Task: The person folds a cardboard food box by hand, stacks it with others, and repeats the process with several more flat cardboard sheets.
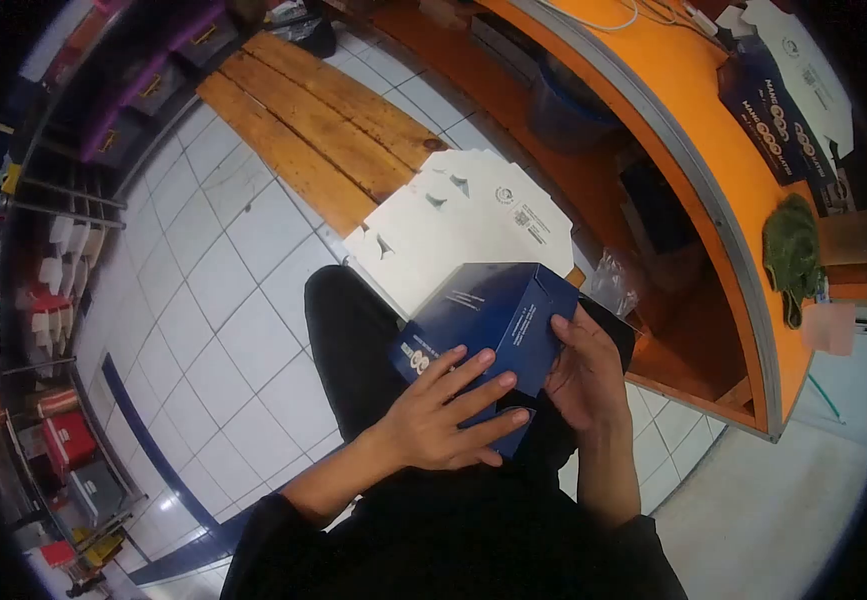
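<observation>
A dark blue cardboard box point(483, 315) with white print is held over my lap, tilted. My left hand point(448, 415) lies across its near lower side, fingers spread and pressed on the card. My right hand point(588, 370) grips the right side, with the thumb on the printed face and the other fingers partly hidden. Just beyond the box, white die-cut cardboard sheets point(463, 225) with small cut-outs lie on a wooden bench point(323, 120). The box's underside is hidden.
An orange counter point(693, 100) curves along the right, carrying more blue-and-white cartons point(778, 120) and a dark green cloth point(791, 255). A clear plastic bag point(613, 285) sits beside the sheets. Racks with red containers point(68, 445) stand left, on a white tiled floor point(243, 300).
</observation>
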Tool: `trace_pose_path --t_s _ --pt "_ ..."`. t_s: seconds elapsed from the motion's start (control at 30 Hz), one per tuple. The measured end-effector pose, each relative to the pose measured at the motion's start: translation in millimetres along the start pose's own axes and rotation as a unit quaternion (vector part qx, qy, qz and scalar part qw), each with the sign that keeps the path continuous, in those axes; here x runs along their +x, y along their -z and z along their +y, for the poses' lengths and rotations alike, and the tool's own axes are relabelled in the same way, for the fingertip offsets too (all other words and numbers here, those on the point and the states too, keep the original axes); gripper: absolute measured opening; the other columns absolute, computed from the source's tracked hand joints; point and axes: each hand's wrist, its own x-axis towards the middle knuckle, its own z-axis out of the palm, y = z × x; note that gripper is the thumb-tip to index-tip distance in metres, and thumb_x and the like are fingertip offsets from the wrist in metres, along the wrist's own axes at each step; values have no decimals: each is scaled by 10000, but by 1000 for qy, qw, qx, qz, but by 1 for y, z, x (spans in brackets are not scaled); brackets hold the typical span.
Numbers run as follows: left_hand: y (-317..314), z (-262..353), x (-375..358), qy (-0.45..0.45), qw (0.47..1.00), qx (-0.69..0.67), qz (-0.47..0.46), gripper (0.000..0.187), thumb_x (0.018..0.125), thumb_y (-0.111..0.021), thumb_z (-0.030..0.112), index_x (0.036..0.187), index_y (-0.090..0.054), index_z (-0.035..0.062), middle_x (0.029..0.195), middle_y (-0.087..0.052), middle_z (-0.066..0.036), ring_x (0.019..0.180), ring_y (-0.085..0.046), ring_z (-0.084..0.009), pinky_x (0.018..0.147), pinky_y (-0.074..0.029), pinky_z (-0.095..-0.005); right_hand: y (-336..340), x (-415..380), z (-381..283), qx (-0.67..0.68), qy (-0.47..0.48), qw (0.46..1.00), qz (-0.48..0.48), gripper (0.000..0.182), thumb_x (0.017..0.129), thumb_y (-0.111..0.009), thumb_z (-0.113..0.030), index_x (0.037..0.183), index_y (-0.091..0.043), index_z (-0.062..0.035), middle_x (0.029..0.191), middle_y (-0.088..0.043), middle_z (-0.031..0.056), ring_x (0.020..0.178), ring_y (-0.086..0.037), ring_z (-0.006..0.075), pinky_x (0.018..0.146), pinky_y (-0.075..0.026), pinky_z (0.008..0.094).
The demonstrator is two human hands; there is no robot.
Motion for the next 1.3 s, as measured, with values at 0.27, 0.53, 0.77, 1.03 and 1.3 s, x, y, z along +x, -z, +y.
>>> trace_pose_path --t_s 0.27,0.53,0.77,1.03,1.3 --pt "15 -11 24 1 993 99 58 513 783 -806 402 1223 -716 153 1439 -538 -196 1311 -531 -416 1027 -514 -523 -5 -5 21 86 38 994 -61 357 1023 -573 -142 1341 -503 6 1195 -683 196 970 -751 251 768 -666 395" --pt "4 -17 35 48 989 129 50 421 833 -769 371 1199 -755 164 1457 -457 -266 1188 -562 -388 971 -491 -449 -5 -4 34 79 75 993 -51 338 1040 -538 -140 1349 -516 -6 1244 -671 176 1081 -718 244 789 -664 410" --pt "-9 -23 27 95 986 100 89 410 873 -760 312 1262 -726 186 1479 -427 -284 1201 -551 -396 981 -476 -462 -12 -7 57 -39 150 987 26 393 1027 -576 -153 1394 -485 -44 1251 -651 127 1066 -691 198 830 -620 312" --pt "-1 -16 16 120 989 -36 83 499 856 -781 260 1334 -675 170 1395 -539 -263 1216 -562 -399 991 -463 -499 32 -2 84 -14 177 984 -24 432 1026 -596 -182 1419 -460 -68 1394 -552 134 1232 -584 234 925 -560 311" --pt "-20 5 14 122 971 7 206 659 828 -786 329 1417 -553 147 1344 -503 -215 1237 -496 -398 1012 -385 -511 0 4 34 -364 33 928 76 981 872 -672 -661 1540 -365 -12 1624 -308 235 1461 -357 427 1204 -225 602"
